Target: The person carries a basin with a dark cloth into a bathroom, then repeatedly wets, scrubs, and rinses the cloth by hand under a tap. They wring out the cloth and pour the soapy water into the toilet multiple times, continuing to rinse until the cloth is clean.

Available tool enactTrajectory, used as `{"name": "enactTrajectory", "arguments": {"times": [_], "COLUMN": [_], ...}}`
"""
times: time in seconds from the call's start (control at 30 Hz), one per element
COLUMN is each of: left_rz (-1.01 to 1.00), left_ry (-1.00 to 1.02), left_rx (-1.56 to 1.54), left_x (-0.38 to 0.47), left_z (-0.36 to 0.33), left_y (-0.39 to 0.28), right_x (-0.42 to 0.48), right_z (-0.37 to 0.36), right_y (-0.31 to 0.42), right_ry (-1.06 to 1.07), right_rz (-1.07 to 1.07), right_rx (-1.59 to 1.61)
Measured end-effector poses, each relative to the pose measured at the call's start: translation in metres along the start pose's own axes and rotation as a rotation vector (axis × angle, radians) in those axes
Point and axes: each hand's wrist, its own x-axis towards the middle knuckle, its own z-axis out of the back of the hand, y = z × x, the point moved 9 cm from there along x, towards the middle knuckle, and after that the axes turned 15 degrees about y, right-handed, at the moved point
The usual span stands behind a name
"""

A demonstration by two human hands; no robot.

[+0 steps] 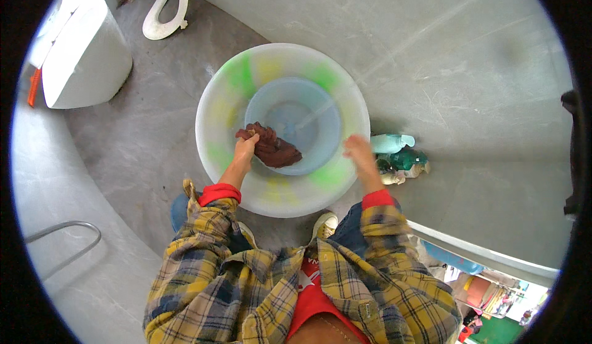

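Note:
A large round plastic basin with green and yellow patches [282, 59] stands on the floor before me. Inside it sits a smaller pale blue basin [330, 126]. My left hand [245, 150] grips one end of a bunched, dark reddish-brown cloth [277, 152], which lies over the left and lower part of the blue basin. Over the right side of the large basin is my right hand [359, 150], blurred and apart from the cloth; its fingers look partly curled, and whether it holds anything cannot be told.
Several pump bottles [407, 159] stand by the wall, right of the basin. At the upper left are a white toilet [88, 66] and a toilet seat [150, 22]. A metal rail [95, 233] projects at the lower left; a doorway edge [485, 254] crosses the lower right.

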Motion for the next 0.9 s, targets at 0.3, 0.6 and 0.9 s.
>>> {"name": "enactTrajectory", "arguments": {"times": [0.3, 0.6, 0.9], "left_rz": [-0.045, -0.349, -0.567], "left_ry": [0.157, 0.204, 0.184], "left_rx": [0.006, 0.134, 0.05], "left_x": [-0.027, -0.026, -0.075], "left_z": [-0.044, -0.048, -0.055], "left_y": [-0.026, -0.035, -0.077], "right_x": [0.051, 0.059, 0.02], "right_z": [-0.037, -0.018, 0.003], "right_y": [-0.107, -0.102, -0.045], "right_ry": [0.043, -0.048, -0.164], "right_rz": [-0.33, -0.182, 0.014], "right_rx": [-0.296, 0.031, 0.138]}}
